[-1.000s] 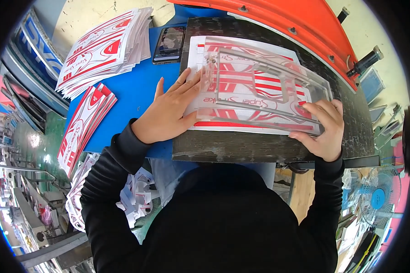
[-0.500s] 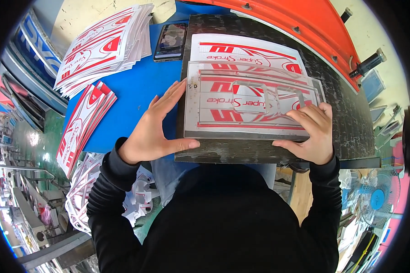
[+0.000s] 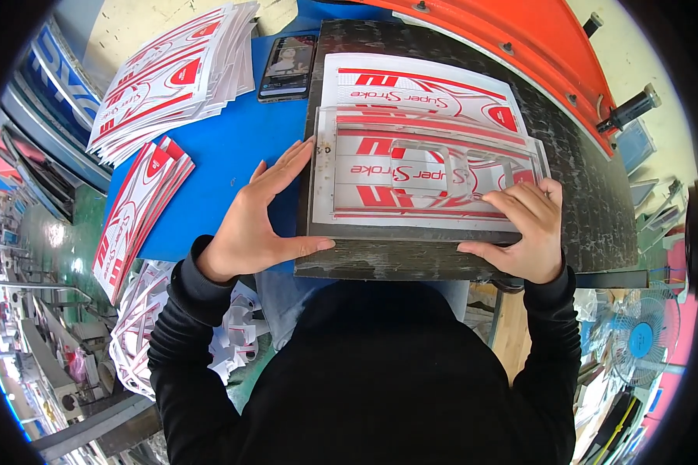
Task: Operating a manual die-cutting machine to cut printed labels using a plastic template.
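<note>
A clear plastic plate with a raised frame-shaped handle [image 3: 461,167] lies over a white sheet with red print [image 3: 426,85]. Under them is a dark, worn board [image 3: 411,256]. My right hand [image 3: 527,225] grips the plate's near right corner, fingers bent over its top and thumb at the board's front edge. Beside the left end of the plate, my left hand [image 3: 260,225] is open. Its fingers lie along the board's left side, and its thumb reaches to the front corner. The sheet's far part shows uncovered beyond the plate.
On the blue table [image 3: 248,155] stand a tall pile of printed sheets [image 3: 171,85], a smaller stack of cut red-and-white pieces [image 3: 136,209] and a phone [image 3: 288,68]. Paper scraps [image 3: 139,325] hang below at left. An orange machine beam [image 3: 535,54] crosses behind the board.
The clear plate has shifted slightly over the print beneath it. Both hands stay in nearly the same places, and the whole view has moved a little.
</note>
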Tool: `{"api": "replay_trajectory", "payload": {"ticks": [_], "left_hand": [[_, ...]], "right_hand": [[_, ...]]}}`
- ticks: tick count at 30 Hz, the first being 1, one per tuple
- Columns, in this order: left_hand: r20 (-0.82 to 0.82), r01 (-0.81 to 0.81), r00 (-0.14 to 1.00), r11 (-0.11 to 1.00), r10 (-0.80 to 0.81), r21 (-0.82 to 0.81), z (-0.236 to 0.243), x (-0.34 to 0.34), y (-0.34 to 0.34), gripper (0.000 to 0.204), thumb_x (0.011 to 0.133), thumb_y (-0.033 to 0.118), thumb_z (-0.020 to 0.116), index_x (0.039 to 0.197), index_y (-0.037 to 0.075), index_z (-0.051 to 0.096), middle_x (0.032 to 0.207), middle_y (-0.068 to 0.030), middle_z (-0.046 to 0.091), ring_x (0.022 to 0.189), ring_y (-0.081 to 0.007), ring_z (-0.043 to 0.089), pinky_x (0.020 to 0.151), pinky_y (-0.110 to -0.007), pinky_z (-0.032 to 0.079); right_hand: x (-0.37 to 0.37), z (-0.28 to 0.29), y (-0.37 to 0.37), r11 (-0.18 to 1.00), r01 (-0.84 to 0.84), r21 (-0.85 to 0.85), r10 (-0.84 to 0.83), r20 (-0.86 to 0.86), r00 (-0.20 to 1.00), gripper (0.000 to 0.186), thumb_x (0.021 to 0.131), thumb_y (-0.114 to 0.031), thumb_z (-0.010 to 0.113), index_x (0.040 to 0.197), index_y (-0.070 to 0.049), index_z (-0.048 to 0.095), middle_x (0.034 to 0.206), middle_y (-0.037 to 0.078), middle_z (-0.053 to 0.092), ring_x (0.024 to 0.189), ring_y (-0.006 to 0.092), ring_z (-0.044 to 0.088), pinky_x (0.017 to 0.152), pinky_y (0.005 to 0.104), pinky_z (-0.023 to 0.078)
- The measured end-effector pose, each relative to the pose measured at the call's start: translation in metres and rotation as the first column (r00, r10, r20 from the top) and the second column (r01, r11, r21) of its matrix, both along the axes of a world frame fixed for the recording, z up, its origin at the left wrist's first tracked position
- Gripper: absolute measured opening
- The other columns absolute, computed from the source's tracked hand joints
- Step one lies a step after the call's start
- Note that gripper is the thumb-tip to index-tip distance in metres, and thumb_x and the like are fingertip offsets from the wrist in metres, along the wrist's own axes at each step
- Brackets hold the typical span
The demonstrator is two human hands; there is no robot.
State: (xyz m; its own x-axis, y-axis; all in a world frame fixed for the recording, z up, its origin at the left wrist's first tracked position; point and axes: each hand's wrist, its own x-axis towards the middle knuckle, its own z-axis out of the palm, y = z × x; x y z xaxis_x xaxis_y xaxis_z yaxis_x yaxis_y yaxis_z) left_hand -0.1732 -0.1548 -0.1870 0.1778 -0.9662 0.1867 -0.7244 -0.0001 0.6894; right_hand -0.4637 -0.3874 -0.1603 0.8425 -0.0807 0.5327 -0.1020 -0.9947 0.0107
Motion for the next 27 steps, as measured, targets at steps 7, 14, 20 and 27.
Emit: {"api": "replay_trajectory", "payload": {"ticks": [7,14,20,27], "left_hand": [[0.002,0.003,1.0,1.0,-0.003,0.026,-0.001,0.002,-0.003,0.11,0.063,0.026,0.091,0.153,0.005,0.033,0.157,-0.015,0.037,0.148,-0.031,0.03,0.119,-0.057,0.012],[-0.225,-0.023,0.974,0.999,0.032,0.043,0.0,0.004,-0.002,0.112,0.057,0.023,0.089,0.151,-0.004,0.033,0.152,-0.0179,0.044,0.145,-0.0305,0.034,0.119,-0.054,0.006],[-0.293,-0.036,0.955,0.999,0.043,0.028,-0.003,0.002,-0.005,0.115,0.061,0.041,0.089,0.149,-0.008,0.034,0.15,-0.0223,0.044,0.145,-0.032,0.035,0.119,-0.051,0.005],[-0.319,-0.052,0.946,0.998,0.057,0.025,-0.005,0.001,-0.004,0.122,0.06,0.046,0.092,0.148,-0.012,0.032,0.151,-0.0247,0.042,0.144,-0.0298,0.035,0.121,-0.042,0.007]], "right_hand": [[-0.013,0.019,-0.001,0.997,0.076,0.008,-0.075,-0.142,0.987,0.074,0.055,-0.051,0.089,0.113,-0.01,0.068,0.113,0.01,0.062,0.099,0.0256,0.06,0.098,0.0449,0.036],[-0.069,-0.01,-0.045,0.851,0.25,0.462,-0.196,-0.162,0.967,0.115,0.062,-0.046,0.09,0.154,-0.011,0.03,0.156,0.021,0.032,0.146,0.039,0.029,0.118,0.0581,0.017],[-0.074,-0.012,-0.051,0.846,0.244,0.474,-0.155,-0.219,0.963,0.111,0.065,-0.044,0.09,0.155,-0.015,0.03,0.153,0.024,0.037,0.146,0.0413,0.028,0.118,0.0583,0.018],[-0.075,-0.019,-0.056,0.841,0.182,0.51,-0.107,-0.174,0.979,0.109,0.067,-0.044,0.089,0.155,-0.016,0.031,0.154,0.025,0.035,0.146,0.0445,0.025,0.118,0.0574,0.018]]}}
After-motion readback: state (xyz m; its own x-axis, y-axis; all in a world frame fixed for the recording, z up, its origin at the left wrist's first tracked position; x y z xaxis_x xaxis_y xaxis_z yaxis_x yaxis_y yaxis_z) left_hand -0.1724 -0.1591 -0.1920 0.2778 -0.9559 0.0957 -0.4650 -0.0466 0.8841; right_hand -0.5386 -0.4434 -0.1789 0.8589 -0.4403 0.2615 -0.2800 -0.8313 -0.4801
